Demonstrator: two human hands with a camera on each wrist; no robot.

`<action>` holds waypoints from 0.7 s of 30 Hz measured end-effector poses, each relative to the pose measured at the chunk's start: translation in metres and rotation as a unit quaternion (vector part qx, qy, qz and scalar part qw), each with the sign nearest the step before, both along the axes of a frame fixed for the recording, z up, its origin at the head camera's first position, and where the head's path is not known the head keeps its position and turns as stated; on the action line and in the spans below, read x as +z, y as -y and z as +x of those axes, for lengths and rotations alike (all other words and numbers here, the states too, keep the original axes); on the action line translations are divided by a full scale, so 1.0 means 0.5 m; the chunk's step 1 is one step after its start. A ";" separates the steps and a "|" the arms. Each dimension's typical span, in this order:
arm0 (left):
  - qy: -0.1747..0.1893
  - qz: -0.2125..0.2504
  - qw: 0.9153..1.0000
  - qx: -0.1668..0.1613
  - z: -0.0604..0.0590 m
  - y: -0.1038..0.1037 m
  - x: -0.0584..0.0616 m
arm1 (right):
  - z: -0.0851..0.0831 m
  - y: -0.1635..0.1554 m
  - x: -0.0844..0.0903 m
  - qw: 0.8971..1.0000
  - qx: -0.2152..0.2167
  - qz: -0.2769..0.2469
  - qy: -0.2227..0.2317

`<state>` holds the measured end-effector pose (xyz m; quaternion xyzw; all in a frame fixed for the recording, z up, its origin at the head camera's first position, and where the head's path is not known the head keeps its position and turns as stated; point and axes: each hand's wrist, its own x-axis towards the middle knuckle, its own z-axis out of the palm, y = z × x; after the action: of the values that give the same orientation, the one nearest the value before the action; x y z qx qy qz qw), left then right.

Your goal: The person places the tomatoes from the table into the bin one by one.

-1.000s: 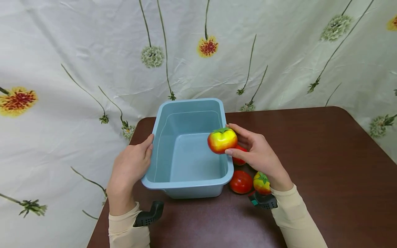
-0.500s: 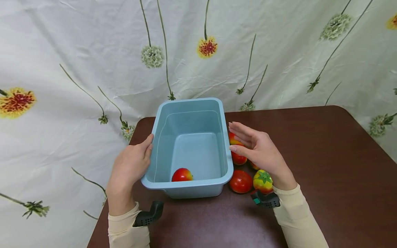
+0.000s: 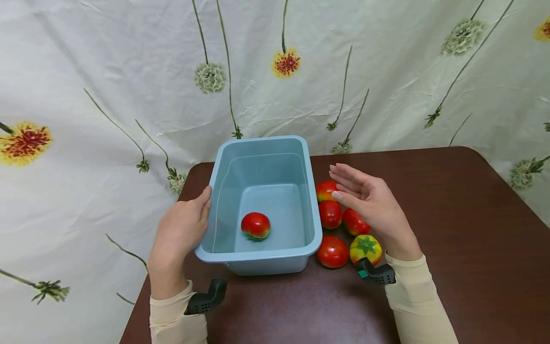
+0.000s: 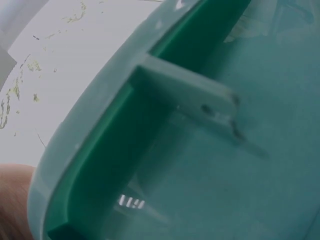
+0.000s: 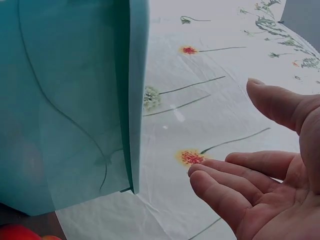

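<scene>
The blue tub (image 3: pixel 263 258) is steadied at its rim by the left hand (image 3: pixel 180 234), while the empty, open-fingered right hand (image 3: pixel 374 205) is held just above the tomatoes (image 3: pixel 330 214) beside it.

The tub (image 4: pixel 210 150) fills the left wrist view — its rim, a rib beneath — pale cloth (image 4: pixel 60 55) behind.

The left hand (image 3: pixel 178 234) lies on the left, palm turned right, thumb up and fingers relaxed. The right hand (image 3: pixel 374 203) hovers on the right, fingers straight and spread, palm facing left, holding nothing.
</scene>
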<state>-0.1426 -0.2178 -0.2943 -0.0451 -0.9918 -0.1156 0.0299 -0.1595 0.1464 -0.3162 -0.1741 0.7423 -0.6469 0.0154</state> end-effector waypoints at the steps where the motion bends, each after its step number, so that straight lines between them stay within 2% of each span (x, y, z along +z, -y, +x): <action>1: 0.000 0.000 1.000 0.000 0.001 0.000 0.000 | 0.001 -0.001 0.000 1.000 0.000 0.000 -0.001; 6: -0.006 0.003 1.000 -0.005 0.005 -0.002 0.000 | -0.001 -0.008 -0.002 1.000 -0.001 0.011 0.004; 14: -0.011 0.001 1.000 -0.010 0.007 -0.002 -0.002 | -0.020 -0.032 -0.022 0.997 0.016 0.072 0.027; 21: -0.013 -0.002 1.000 -0.011 0.007 -0.003 -0.003 | -0.042 -0.054 -0.048 0.996 0.018 0.077 0.038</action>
<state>-0.1390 -0.2165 -0.2959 -0.0578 -0.9910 -0.1136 0.0412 -0.1804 0.1734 -0.3405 -0.1610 0.7856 -0.5935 0.0684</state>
